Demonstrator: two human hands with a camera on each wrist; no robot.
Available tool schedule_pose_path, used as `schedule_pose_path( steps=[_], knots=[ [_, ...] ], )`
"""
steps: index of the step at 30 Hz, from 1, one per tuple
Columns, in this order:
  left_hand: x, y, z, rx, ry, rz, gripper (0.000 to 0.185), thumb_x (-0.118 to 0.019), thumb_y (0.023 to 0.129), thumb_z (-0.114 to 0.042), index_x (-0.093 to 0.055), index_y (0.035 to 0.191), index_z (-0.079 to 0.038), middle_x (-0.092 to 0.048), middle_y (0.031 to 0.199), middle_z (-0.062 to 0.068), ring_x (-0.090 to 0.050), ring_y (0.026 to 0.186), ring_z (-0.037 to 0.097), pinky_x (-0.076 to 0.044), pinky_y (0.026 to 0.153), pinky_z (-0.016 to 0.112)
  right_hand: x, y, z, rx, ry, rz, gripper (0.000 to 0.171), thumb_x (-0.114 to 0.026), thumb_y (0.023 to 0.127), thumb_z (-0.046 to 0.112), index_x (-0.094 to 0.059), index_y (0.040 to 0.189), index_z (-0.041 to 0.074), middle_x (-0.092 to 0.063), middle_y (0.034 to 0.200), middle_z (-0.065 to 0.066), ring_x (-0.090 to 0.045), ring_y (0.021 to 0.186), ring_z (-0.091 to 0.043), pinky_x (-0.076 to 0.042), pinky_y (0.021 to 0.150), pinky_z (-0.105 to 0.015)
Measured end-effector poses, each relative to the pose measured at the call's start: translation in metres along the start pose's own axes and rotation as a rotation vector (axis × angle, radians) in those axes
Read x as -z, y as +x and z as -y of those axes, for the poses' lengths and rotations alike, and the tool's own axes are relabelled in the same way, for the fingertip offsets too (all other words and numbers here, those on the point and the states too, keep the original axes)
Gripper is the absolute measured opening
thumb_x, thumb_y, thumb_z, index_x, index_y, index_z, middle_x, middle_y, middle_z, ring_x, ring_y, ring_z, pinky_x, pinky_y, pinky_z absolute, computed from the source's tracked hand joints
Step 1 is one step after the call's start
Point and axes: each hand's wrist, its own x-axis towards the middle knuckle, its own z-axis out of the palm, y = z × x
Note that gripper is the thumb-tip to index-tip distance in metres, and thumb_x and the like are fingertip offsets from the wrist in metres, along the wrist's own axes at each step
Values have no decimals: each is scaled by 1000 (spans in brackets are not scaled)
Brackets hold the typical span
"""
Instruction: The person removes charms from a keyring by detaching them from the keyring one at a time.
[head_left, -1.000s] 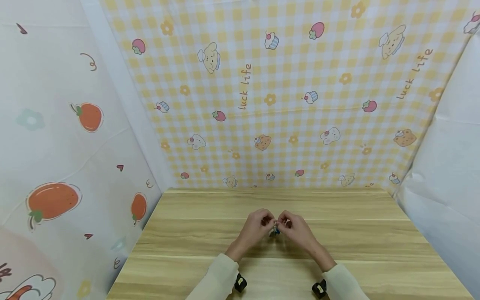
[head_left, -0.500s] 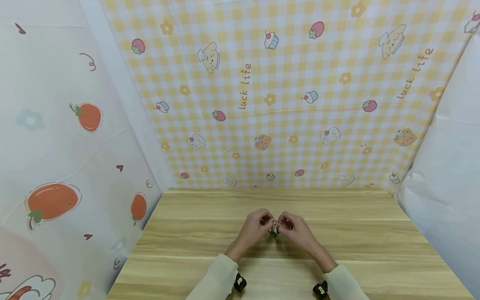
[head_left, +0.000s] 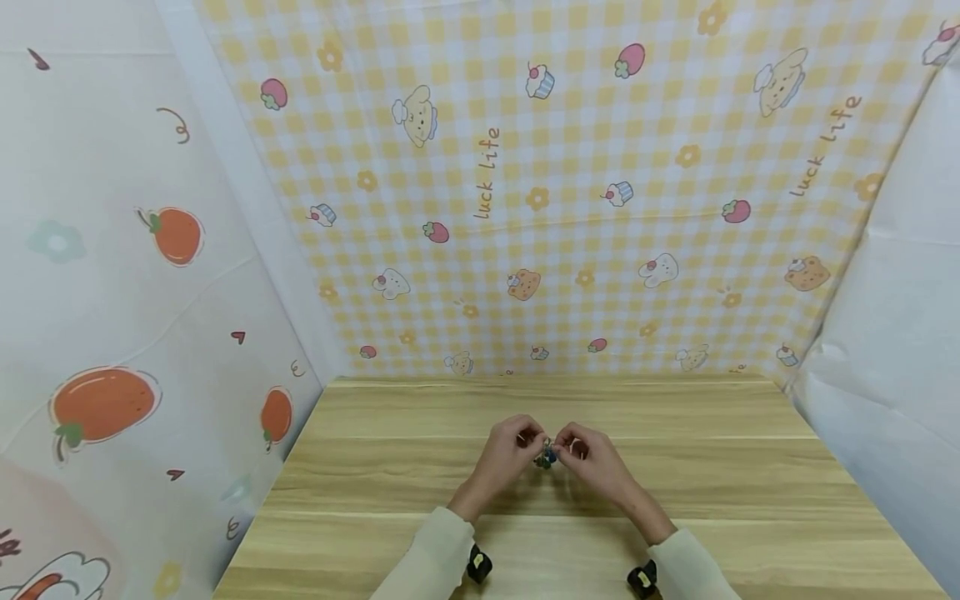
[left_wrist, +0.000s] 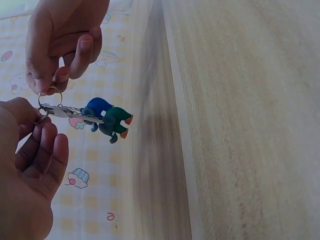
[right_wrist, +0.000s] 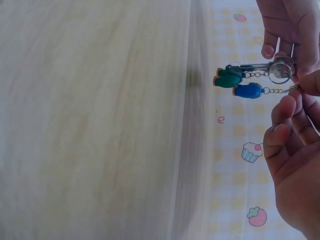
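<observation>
Above the table both hands hold a small bunch of keyrings between their fingertips. My left hand (head_left: 510, 454) pinches a metal key ring (right_wrist: 280, 73) with thumb and fingers. From it a silver key (right_wrist: 256, 67) and a green figurine charm (right_wrist: 229, 79) hang down. My right hand (head_left: 596, 458) pinches another ring (left_wrist: 51, 94), which links with the first in the left wrist view. A blue figurine charm (right_wrist: 248, 90) hangs from the right hand's side on a short chain. The charms dangle close together, feet downward, orange at the tips.
The wooden table (head_left: 390, 433) stretches around the hands. Behind it hangs a yellow checked cloth (head_left: 570, 250) with cartoon prints. A white printed sheet (head_left: 112, 292) covers the left side, and a plain white one (head_left: 885, 375) the right.
The hanging charms have turned slightly, and the blue one shows again beside the green one. Both hands stay nearly in place, still pinching the rings.
</observation>
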Motion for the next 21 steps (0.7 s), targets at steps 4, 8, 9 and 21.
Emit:
schedule_pose_path(
  steps=[4, 8, 9, 21],
  knots=[
    [0, 0, -1, -8, 7, -6, 8, -67, 102, -5, -74, 99, -7, -74, 93, 5, -63, 80, 4, -58, 73, 19, 0, 1, 2, -29, 7, -17, 9, -66, 104, 7, -73, 100, 12, -68, 89, -1, -48, 59, -4, -43, 52, -23],
    [1, -1, -2, -28, 9, -10, 8, -67, 102, -5, -74, 99, -8, -73, 93, 5, -63, 79, 3, -58, 71, 19, 0, 3, 8, -79, 21, -46, 8, -66, 105, 10, -74, 101, 9, -68, 88, -3, -47, 59, -3, -43, 50, -23],
    [1, -1, -2, -32, 7, -10, 8, -67, 102, -5, -74, 99, -8, -73, 93, 4, -62, 79, 3, -57, 71, 19, 0, 3, 9, -91, 26, -48, 8, -67, 105, 12, -73, 101, 10, -68, 88, -4, -47, 59, -3, -43, 50, -23],
    [-1, -3, 0, -51, 19, -8, 7, -67, 103, -7, -72, 100, -9, -72, 95, 4, -61, 80, 2, -57, 72, 18, -3, 9, 17, -210, -12, 6, 7, -70, 103, 14, -71, 97, 12, -65, 81, 0, -49, 60, -6, -39, 53, -22]
  ],
)
